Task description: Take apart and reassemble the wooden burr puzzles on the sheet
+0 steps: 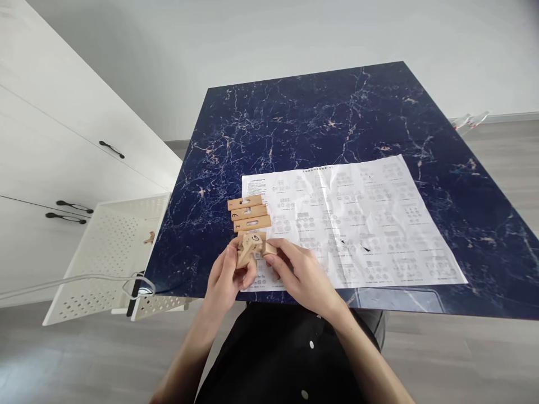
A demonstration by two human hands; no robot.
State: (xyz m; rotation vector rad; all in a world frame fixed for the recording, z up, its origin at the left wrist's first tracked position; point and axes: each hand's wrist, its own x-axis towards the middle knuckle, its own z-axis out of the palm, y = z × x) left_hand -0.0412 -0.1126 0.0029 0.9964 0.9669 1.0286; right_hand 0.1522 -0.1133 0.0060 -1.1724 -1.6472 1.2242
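Note:
Just above the near edge of the table, both hands meet on pale wooden burr puzzle pieces [251,243], some of them marked in black ink. My left hand [231,274] is closed around the fitted-together part. The fingers of my right hand [297,269] pinch the squared end of a wooden piece [269,248] at the right side; whether it is joined to the others I cannot tell. Beyond the hands lie notched wooden bars numbered 1 [245,202], 3 [249,212] and 2 [252,224], side by side. Another bar behind the held pieces is mostly hidden.
A creased instruction sheet [357,219] with printed diagrams covers part of the dark blue marbled table [295,123]. To the left stand a white perforated basket [113,241] with a small wooden piece [149,238], a white cable [84,278] and white cabinets [63,134].

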